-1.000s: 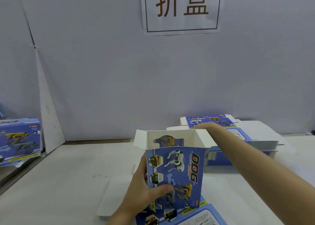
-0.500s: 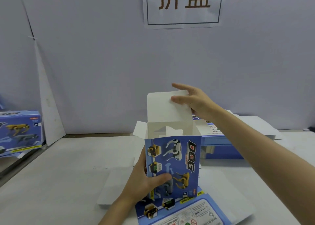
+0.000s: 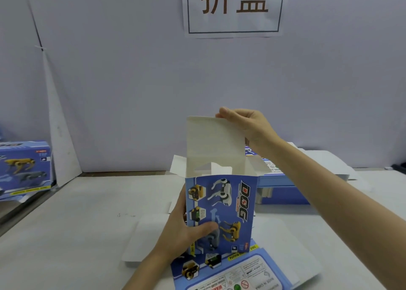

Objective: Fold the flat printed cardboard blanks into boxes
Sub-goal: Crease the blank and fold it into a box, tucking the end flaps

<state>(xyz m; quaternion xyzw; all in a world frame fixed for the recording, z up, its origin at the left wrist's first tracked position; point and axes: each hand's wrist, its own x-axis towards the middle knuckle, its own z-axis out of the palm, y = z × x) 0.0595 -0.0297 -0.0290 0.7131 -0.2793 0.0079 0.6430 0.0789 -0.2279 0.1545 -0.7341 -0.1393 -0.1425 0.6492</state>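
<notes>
One white table (image 3: 77,223) spreads under both arms. Beyond the right forearm lies a stack of flat blanks (image 3: 276,193); another flat blank (image 3: 252,272) lies just beside the left wrist. Between the hands stands the blue box (image 3: 230,204) (upright, top open). The left hand (image 3: 182,230) grips its lower left side, thumb across the front. The right hand (image 3: 248,127) pinches the raised top flap (image 3: 215,140) at its upper corner.
</notes>
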